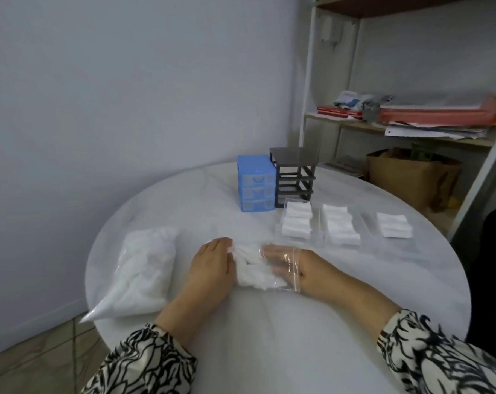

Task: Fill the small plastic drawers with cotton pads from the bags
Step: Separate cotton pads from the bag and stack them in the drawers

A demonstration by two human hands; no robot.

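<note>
Fluffy white cotton pads (258, 275) are seen inside a glossy clear plastic bag (293, 268) around the right hand's fingers (278, 255). Beyond the grip, clear, probably plastic drawers (316, 223) lie on a smooth white tabletop (269, 336).

The counter (269, 322) is white. At 12 o'clock on it stands a blue drawer unit (255, 183) beside a dark grey rack (293, 173). White pads (296, 218) fill clear drawers (316, 240) at 2 o'clock. The sleeves (144, 362) carry a black-and-white pattern. The shelf (383, 126) folders (440, 113) are red and orange.
</note>
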